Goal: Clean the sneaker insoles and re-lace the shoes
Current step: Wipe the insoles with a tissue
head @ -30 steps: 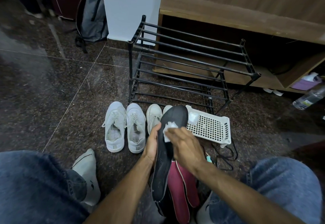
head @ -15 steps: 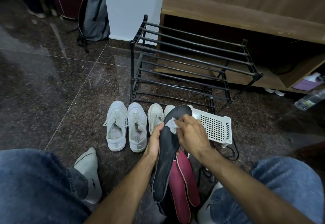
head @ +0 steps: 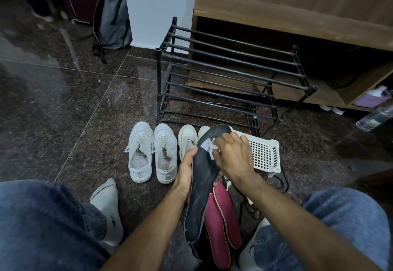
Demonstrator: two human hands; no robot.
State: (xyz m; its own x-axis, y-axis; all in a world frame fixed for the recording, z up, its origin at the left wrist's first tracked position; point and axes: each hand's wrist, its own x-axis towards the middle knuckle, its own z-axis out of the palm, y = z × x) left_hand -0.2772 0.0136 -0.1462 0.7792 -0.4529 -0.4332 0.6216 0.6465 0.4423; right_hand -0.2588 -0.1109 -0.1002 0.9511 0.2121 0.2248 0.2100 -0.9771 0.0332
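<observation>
Dark stone floor, shoe rack up at 12 o'clock. Left hand grips the black insole by its edge, long axis running 6 to 12. Right hand pinches a white wipe near the toe end, so I'd guess the next stroke drags toward 6.

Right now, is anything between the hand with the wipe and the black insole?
Only the white wipe itself. The right hand presses it onto the toe end of the black insole, which the left hand holds by its edge. Nothing else visible lies between them.
</observation>
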